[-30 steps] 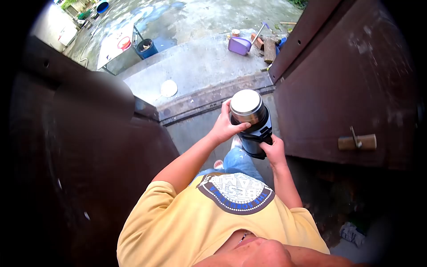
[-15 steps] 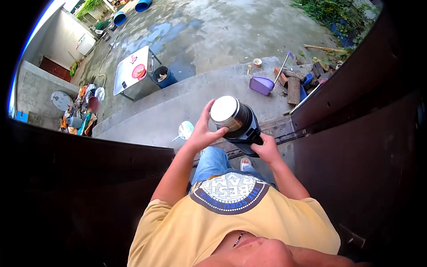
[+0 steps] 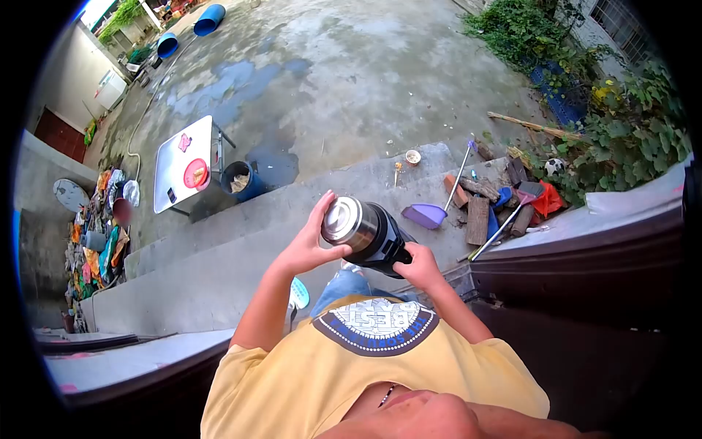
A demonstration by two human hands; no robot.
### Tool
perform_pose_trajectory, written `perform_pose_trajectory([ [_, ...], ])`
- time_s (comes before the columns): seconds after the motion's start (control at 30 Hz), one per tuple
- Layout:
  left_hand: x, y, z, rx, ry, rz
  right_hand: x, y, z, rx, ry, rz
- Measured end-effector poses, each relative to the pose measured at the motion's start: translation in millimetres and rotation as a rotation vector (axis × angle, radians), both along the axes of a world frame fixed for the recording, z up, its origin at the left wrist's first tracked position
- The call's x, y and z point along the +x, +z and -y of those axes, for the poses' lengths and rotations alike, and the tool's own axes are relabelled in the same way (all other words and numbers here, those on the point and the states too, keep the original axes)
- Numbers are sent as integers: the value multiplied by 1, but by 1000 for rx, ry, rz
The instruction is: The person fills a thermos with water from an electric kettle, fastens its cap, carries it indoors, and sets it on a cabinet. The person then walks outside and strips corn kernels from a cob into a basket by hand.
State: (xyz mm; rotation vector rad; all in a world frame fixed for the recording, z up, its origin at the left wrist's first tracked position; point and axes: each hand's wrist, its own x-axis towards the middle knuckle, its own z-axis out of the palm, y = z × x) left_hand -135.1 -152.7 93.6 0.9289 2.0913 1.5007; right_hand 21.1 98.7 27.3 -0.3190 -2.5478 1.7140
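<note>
Steel-lidded, one vacuum flask (image 3: 371, 235) sits mid-frame, left hand (image 3: 310, 245) clasping its lid (image 3: 342, 219), right hand (image 3: 423, 269) its handle (image 3: 397, 251); two blue barrels (image 3: 210, 20) upper left.

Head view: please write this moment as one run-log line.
left hand: around metal end of flask; right hand: at its black handle; flask: tilted; purple dustpan: ahead, right of flask
</note>
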Motion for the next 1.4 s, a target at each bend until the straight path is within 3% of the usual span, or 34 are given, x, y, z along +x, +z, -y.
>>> perform_pose_trajectory([
  [0.13, -83, 28, -34, -320, 182, -20, -88, 14, -17, 82, -15, 52],
  [0.27, -192, 32, -56, -94, -53, 6, -177, 21, -42, -21, -79, 62],
  [0.37, -251, 23, -73, 6, -39, 23, -238, 13, -64, 9, -55, 60],
  [0.53, -337, 20, -129, -447, 197, -148, -358, -17, -112, 41, 22, 27],
  [0.63, -401, 24, -146, -137, -28, 7, -417, -21, -136, 47, 3, 21],
  [0.73, -461, 13, -167, -230, 15, -120, -476, -31, -170, 46, -6, 71],
  [0.8, -494, -4, -167, -307, 151, -203, -509, -36, -187, 51, -19, 103],
  [0.9, -554, -37, -167, -135, 244, 90, -570, -55, -228, 28, -87, 111],
  [1.03, -630, -98, -145, -106, 350, 270, -621, -101, -271, 3, -264, 41],
  [1.23, -773, -215, -144, -178, 503, 250, -716, -212, -341, -42, -605, 68],
  [1.4, -889, -268, -212, -236, 490, 296, -801, -270, -418, -190, -862, 47],
])
